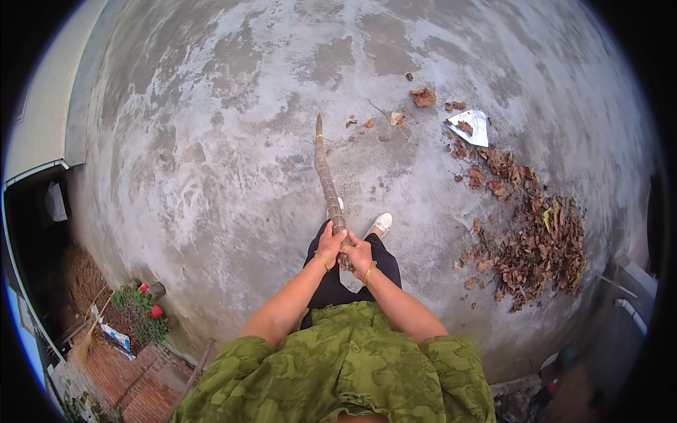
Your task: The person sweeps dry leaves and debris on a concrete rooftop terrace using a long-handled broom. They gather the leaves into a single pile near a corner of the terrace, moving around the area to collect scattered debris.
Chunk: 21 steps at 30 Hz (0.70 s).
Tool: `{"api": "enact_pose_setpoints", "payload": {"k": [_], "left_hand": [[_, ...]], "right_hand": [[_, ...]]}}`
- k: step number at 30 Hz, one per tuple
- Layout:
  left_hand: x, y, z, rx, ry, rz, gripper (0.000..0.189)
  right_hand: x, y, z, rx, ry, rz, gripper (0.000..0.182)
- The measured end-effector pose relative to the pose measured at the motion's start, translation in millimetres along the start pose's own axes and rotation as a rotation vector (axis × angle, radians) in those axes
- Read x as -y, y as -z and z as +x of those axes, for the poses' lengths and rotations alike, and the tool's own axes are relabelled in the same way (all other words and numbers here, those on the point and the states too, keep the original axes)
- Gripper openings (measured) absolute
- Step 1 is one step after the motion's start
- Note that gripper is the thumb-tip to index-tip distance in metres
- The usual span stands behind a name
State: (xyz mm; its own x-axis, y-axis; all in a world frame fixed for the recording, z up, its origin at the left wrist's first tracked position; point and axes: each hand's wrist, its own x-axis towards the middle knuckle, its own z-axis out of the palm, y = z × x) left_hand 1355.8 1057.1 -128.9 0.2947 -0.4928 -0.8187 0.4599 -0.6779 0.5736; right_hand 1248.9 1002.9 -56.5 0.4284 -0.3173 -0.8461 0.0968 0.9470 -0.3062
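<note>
Both hands grip one long brown stick (327,182), ringed with pale bands along its length. My left hand (330,245) wraps around it close to its near end. Against the other side, my right hand (358,255) holds the same part, the two hands almost touching. The near end shows just below the fingers, in front of my dark trousers (386,263). From there the stick reaches away over the concrete ground (254,174), narrowing to a tip with a yellow tie near it. Whether the tip touches the ground, I cannot tell.
Dry brown leaves (539,254) lie heaped to the right, with a white sheet (472,128) at their far end. One white shoe (382,223) stands right of the stick. Potted plants (138,312) and brick paving (132,378) are at the lower left, beside a dark doorway (39,211).
</note>
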Motion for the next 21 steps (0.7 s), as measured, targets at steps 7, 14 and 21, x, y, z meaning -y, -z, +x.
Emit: {"api": "enact_pose_setpoints", "payload": {"k": [7, 14, 21], "left_hand": [[-97.5, 45.3, 33.5, 0.173, 0.212, -0.061, 0.039], [-96.3, -29.4, 41.7, 0.606, 0.401, 0.292, 0.066], [-110.6, -26.5, 55.3, 0.676, 0.151, 0.434, 0.066]], "right_hand": [[12.3, -59.0, 97.9, 0.047, -0.171, -0.012, 0.033], [23.0, -17.7, 36.9, -0.35, 0.101, 0.438, 0.028], [27.4, -47.5, 46.5, -0.474, 0.346, 0.417, 0.03]]}}
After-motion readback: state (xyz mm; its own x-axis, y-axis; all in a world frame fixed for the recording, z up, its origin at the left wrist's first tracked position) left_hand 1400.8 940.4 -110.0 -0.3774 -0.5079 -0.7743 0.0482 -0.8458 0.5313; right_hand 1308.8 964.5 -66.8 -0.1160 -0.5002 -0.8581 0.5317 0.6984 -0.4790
